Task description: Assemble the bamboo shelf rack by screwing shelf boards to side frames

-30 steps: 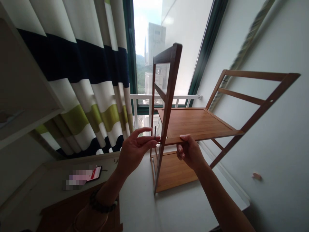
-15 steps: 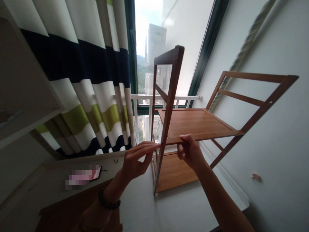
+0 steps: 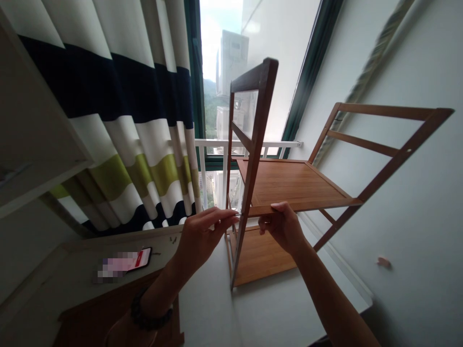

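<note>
A brown wooden shelf rack stands ahead of me, with a left side frame (image 3: 257, 149), a right side frame (image 3: 392, 164), an upper shelf board (image 3: 298, 183) and a lower shelf board (image 3: 262, 262). My left hand (image 3: 202, 236) is closed in a pinch on a thin metal rod (image 3: 238, 214), whose far end meets the outer face of the left front post at the upper board's height. Its exact kind is too small to tell. My right hand (image 3: 285, 229) grips the upper board's front edge near that post, thumb on top and fingers curled below.
A phone (image 3: 142, 259) and several small metal pieces (image 3: 173, 239) lie on the white surface at the left. Beside them is a brown wooden panel (image 3: 119, 308). Behind the rack are a white railing (image 3: 213, 143) and window; a striped curtain (image 3: 144, 130) hangs left.
My left hand's fingers have drawn slightly back from the post and closed together, and the thin metal rod now shows between them. My right hand still holds the board. The view has shifted slightly.
</note>
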Motion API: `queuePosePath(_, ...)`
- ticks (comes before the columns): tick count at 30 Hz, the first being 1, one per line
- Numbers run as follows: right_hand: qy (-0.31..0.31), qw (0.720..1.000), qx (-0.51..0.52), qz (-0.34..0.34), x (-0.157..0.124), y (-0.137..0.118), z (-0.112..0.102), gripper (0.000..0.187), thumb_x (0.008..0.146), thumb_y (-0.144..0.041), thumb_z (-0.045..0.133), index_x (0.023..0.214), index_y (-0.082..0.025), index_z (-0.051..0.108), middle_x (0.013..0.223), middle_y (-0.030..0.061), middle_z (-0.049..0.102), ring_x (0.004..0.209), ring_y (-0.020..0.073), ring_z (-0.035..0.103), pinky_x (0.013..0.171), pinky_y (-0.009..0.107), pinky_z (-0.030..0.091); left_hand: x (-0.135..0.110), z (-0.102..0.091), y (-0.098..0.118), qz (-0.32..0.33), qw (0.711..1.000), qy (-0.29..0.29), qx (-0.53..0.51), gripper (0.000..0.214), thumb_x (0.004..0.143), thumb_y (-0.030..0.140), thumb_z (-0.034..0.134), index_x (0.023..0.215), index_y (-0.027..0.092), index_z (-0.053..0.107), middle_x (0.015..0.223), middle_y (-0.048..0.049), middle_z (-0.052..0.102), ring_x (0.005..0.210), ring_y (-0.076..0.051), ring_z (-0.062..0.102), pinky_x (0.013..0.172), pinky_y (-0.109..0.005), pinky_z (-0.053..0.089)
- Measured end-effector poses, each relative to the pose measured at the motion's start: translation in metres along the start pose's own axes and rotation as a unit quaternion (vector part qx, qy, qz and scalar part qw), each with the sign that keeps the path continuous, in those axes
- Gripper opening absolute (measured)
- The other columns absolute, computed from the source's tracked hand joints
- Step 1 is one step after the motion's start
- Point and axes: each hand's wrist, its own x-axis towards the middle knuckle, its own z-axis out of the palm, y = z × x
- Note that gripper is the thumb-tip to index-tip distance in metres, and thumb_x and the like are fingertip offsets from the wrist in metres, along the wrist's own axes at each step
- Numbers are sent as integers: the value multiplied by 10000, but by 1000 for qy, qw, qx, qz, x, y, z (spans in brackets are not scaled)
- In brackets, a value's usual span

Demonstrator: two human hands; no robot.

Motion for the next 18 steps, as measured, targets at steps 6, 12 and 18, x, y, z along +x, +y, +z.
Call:
queuePosePath(6,-50,995,-55,68,-2,-2,-4,268,738,-323,438,611,-129,572,498,94,641,466,209,645,361,233,473,-4,2,3,-174,968,-32,-178,166,767,289,648,854,165,716,552,-2,662,483,-110,595,498,-226,527)
queuePosePath(12,-71,993,-59,80,-6,-5,-1,417,797,-324,356,726,-53,665,591,155,688,487,207,657,383,229,484,0,-2,-2,-282,912,-53,-294,179,758,309,662,826,154,721,731,-58,731,691,-149,683,693,-257,565)
queuePosePath(18,-77,991,-78,74,-9,-7,2,451,810,-311,353,713,-35,696,583,174,686,495,211,660,465,261,529,14,-6,1,-205,951,-41,-229,213,684,242,732,868,163,662,790,-36,728,741,-153,683,678,-246,568)
